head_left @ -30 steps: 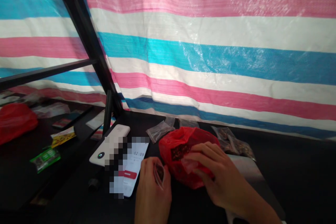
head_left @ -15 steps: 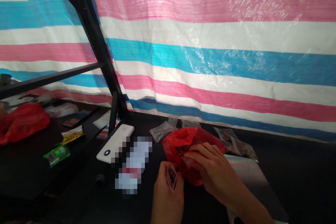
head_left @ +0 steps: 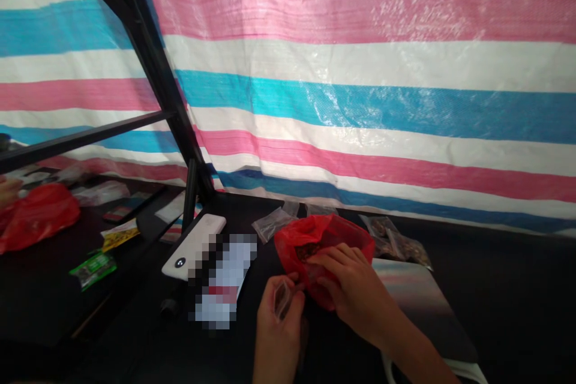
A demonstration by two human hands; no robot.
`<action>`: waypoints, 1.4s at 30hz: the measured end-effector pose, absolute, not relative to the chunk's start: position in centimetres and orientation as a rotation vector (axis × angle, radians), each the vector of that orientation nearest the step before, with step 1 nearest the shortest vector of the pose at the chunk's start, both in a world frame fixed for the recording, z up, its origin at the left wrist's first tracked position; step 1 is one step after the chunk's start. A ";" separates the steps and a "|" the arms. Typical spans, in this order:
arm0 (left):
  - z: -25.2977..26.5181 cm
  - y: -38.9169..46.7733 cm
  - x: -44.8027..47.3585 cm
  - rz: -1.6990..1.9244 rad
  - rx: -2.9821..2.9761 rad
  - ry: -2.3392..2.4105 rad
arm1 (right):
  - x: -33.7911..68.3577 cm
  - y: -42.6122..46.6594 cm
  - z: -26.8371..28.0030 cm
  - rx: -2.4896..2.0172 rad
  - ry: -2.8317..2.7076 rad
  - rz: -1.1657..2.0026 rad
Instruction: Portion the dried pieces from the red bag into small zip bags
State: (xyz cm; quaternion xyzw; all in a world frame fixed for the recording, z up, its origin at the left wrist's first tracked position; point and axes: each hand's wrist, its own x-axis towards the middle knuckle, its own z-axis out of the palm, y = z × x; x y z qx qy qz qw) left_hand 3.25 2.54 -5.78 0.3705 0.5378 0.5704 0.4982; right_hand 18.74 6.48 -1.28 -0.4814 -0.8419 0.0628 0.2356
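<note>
Red bag (head_left: 344,231): mouth open, dark contents (head_left: 305,251) showing. Left hand (head_left: 279,345): grasping a small clear pouch (head_left: 282,301) at the red bag's near left side. Right hand (head_left: 357,288): fingers at the bag's mouth; I cannot tell whether they grip anything. I log filled pouches (head_left: 402,245) right of the bag.

striped sheet (head_left: 337,93): bright, seemingly lit through from behind, white glare flecked across its upper right. black tabletop (head_left: 517,294): deep in shadow, detail largely lost; left hand (head_left: 278,333) and right hand (head_left: 353,285) dim, softly shaded; flat silver panel (head_left: 416,300) with a dull sheen. phone screen (head_left: 227,276): masked by coarse pixel blocks; far-left red bag (head_left: 42,216) soft-edged.
</note>
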 end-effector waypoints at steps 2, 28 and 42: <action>-6.4 2.6 3.3 1.381 0.872 1.298 | 18.5 6.5 -1.5 -1.353 -2.278 0.234; -3.3 4.5 3.9 1.207 1.328 1.362 | 20.0 5.8 -0.1 -0.855 -2.100 -0.036; -0.5 8.6 0.6 1.316 1.444 1.252 | 21.0 8.2 -1.4 -1.340 -2.116 -0.072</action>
